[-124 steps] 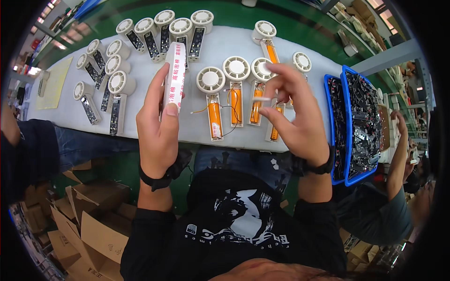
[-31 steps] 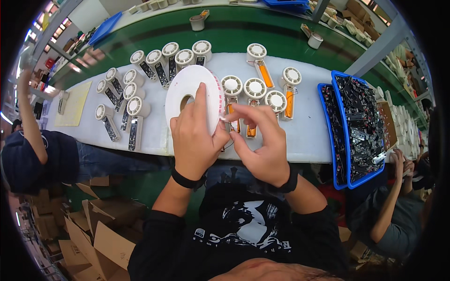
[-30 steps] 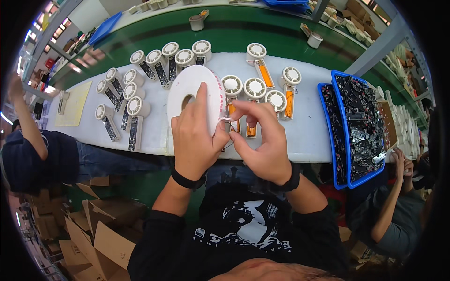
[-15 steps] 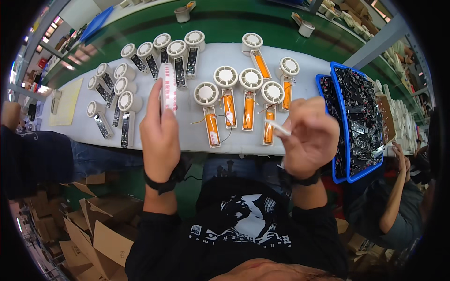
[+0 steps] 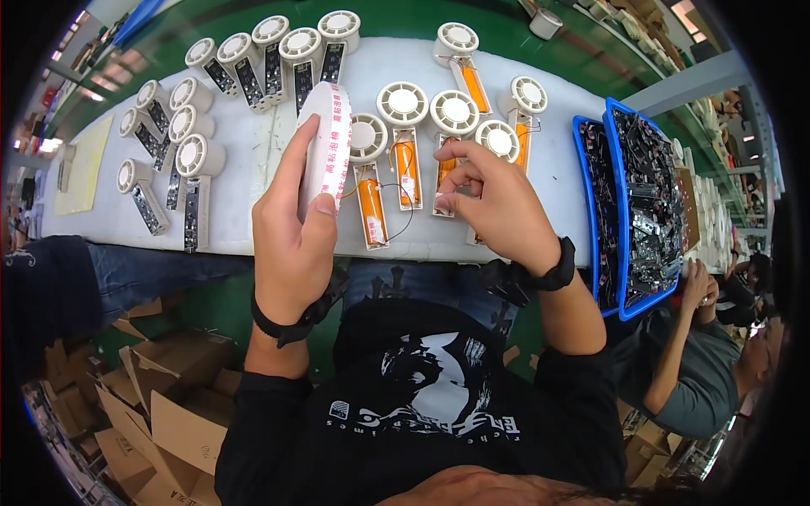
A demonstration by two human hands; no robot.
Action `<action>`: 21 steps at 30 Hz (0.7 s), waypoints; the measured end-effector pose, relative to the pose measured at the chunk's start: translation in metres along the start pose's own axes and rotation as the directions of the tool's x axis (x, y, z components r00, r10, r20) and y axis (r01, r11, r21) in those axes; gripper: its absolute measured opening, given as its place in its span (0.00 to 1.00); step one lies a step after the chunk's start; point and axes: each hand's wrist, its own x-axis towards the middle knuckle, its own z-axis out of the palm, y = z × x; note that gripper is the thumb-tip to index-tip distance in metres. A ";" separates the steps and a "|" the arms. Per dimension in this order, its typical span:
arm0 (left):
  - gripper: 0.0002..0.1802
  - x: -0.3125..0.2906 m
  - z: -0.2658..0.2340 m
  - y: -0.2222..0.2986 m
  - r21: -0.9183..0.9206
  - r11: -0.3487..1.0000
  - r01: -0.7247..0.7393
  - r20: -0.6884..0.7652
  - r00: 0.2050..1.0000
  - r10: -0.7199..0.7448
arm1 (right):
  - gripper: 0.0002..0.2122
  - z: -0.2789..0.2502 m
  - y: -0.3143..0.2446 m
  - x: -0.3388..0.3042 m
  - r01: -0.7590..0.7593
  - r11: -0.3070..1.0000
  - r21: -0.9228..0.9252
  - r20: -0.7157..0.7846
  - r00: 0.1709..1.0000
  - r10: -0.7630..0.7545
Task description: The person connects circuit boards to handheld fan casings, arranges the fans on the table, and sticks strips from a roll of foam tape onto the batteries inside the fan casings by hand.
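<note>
**White tape roll (image 5: 327, 160) upright in left hand (image 5: 291, 244)**

Left grip: closed around the roll, thumb at the near edge; roll is edge-up above the bench (image 5: 245, 194), red print on its rim. Right hand (image 5: 499, 202): thumb and forefinger bent, tips close together over a fan-topped unit (image 5: 454, 112) with an orange cell (image 5: 443, 175). Right grip pinching anything, or touching the unit: cannot tell. Similar battery units (image 5: 372, 211) lie on either side. Circuit-board units (image 5: 192, 202) lie farther left; blue trays (image 5: 625, 310) of dark parts (image 5: 654, 194) at right.
</note>
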 end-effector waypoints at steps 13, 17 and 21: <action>0.47 0.005 -0.005 -0.011 -0.006 1.000 -0.009 0.011 1.000 0.009 | 0.17 0.020 0.017 -0.011 0.229 0.850 -0.474 -0.195 0.914 -0.355; 0.48 0.003 0.000 -0.009 -0.039 0.999 -0.002 0.008 1.000 0.002 | 0.14 0.021 0.014 -0.013 0.244 0.763 -0.599 -0.170 0.892 -0.419; 0.49 0.000 0.001 -0.005 -0.048 0.999 -0.004 0.045 0.999 0.007 | 0.11 0.014 0.017 -0.013 0.225 0.696 -0.682 -0.180 0.870 -0.458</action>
